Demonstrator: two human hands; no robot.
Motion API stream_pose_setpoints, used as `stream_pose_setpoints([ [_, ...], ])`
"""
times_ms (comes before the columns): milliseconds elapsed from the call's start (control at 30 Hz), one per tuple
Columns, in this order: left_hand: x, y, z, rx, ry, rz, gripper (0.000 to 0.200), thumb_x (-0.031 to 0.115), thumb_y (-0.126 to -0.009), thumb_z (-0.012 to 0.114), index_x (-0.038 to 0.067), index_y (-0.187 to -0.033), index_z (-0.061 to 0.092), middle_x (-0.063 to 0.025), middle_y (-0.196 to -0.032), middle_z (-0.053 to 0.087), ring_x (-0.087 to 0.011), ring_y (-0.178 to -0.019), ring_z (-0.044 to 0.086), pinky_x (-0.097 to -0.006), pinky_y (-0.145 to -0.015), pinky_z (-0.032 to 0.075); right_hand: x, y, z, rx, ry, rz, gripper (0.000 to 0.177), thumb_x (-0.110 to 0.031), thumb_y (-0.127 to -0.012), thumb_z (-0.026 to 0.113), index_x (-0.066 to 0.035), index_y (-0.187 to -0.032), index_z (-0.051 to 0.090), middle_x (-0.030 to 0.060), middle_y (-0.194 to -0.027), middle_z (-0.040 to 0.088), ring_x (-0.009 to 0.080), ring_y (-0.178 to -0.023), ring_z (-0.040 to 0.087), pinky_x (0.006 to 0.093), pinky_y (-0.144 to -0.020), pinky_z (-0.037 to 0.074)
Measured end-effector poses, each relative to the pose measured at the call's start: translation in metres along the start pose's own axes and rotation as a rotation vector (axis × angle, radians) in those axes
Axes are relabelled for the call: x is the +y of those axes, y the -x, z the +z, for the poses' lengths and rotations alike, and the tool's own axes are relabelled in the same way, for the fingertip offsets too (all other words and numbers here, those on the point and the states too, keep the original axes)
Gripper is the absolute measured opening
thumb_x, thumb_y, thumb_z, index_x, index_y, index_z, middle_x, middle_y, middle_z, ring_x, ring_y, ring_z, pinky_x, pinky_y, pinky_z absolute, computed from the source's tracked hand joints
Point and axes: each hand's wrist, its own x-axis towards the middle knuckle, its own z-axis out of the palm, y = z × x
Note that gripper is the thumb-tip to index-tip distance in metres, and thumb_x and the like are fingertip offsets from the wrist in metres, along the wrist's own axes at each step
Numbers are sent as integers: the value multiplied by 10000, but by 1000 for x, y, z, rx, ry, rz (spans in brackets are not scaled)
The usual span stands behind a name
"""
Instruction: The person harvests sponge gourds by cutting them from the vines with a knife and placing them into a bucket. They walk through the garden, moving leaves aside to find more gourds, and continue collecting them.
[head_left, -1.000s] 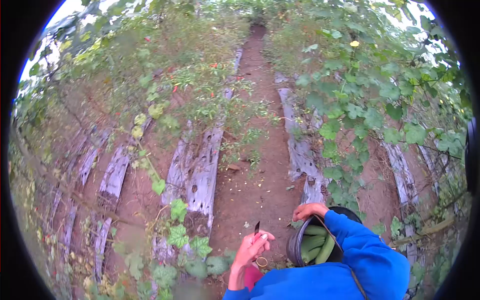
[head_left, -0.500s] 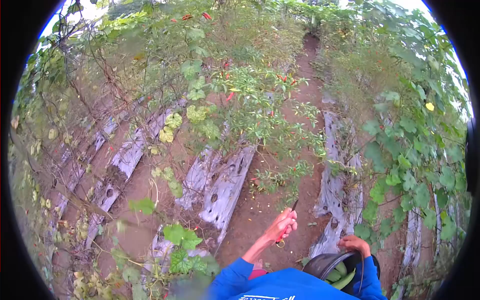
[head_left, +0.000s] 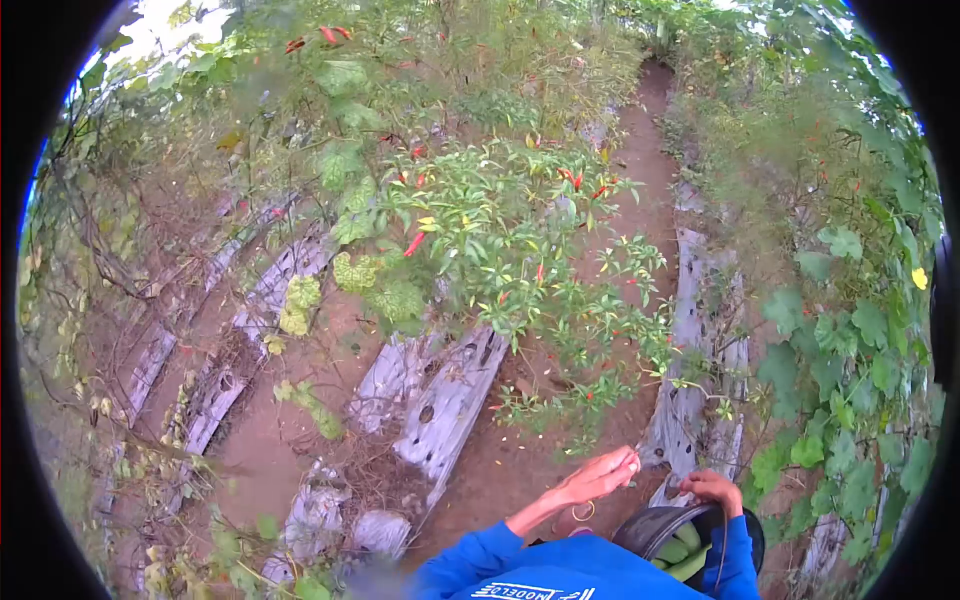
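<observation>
Gripping the rounded rim of a black bucket [head_left: 650, 525], the right hand [head_left: 712, 488] is curling shut over its edge at bottom right. Smooth green gourds [head_left: 680, 552] are lying inside, partly hidden by the blue sleeve [head_left: 560, 572]. The left hand [head_left: 600, 474] is stretching forward over the reddish dirt path [head_left: 495, 475], fingers pressed long and flat together. A thin ring [head_left: 583, 512] is dangling beneath it, possibly off a tool, but I cannot tell whether the hand is gripping anything. A bushy chili plant [head_left: 500, 240] with glossy red pods [head_left: 413, 243] is crowding in just ahead of the fingers. Grey, weathered mulch sheeting [head_left: 445, 390], punched with holes, is lying alongside. Broad-leafed vines [head_left: 850, 340] are walling the right.
</observation>
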Motion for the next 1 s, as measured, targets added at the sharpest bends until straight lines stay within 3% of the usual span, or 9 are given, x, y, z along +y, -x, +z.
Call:
stream_pose_setpoints([
  [67,18,-40,-1,19,-120,132,309,373,-1025,434,87,-1092,530,-2,-852,536,-84,-708,479,-260,-633,407,-2,-29,-31,-65,-34,8,379,-403,-844,692,-70,-1024,718,-7,-848,698,70,-592,536,223,-540,427],
  [133,44,-69,1,2,-96,157,304,361,-1037,422,84,-1100,533,2,-839,543,-76,-711,483,-253,-643,405,5,-53,-71,-121,-17,-81,404,-386,-886,654,-39,-1091,690,-6,-908,707,66,-598,532,217,-548,435],
  [400,187,-160,-35,219,183,350,292,342,-1010,472,72,-1100,540,-23,-813,584,-46,-589,447,-200,-514,357,-20,-123,-164,-161,-113,-152,389,-418,-841,693,-95,-1058,707,-31,-803,660,56,-565,507,205,-494,380],
  [467,214,-174,-63,312,336,591,303,350,-986,498,58,-1062,531,-76,-759,589,-104,-565,479,-233,-470,380,-45,-133,-172,-172,10,-76,437,-442,-815,691,-96,-1082,706,-30,-830,663,50,-567,496,206,-485,362],
  [500,230,-180,-81,349,401,755,287,332,-996,488,55,-1063,518,-98,-749,576,-138,-548,483,-258,-450,401,-27,-149,-176,-231,-129,-227,436,-485,-866,672,-94,-1059,681,-42,-846,640,32,-569,479,204,-481,337],
  [567,263,-190,-106,423,562,981,235,284,-1023,450,56,-1070,489,-95,-754,542,-146,-612,496,-259,-424,414,-37,-153,-177,-166,-114,-184,396,-427,-885,646,-83,-1079,675,-33,-895,681,20,-560,454,201,-488,356],
  [667,267,-214,-147,432,552,1144,235,303,-1010,480,73,-1052,509,-74,-788,564,-145,-595,480,-271,-420,414,-22,-152,-191,-227,-351,-324,380,-364,-860,638,-64,-1089,675,-7,-914,703,32,-571,477,199,-505,377],
  [767,251,-278,-134,366,564,1093,208,263,-1021,448,63,-1059,489,-95,-781,528,-139,-607,481,-246,-387,412,-45,-130,-216,-170,-419,-333,406,-361,-844,638,-44,-1095,672,11,-928,711,40,-587,506,202,-516,392],
  [1000,185,-420,-149,71,778,422,188,282,-1012,447,102,-1038,495,-74,-704,540,-117,-518,482,-239,-408,415,-58,-153,-248,-21,-382,-95,457,-392,-846,661,-32,-1126,667,61,-963,740,50,-627,603,181,-499,418],
])
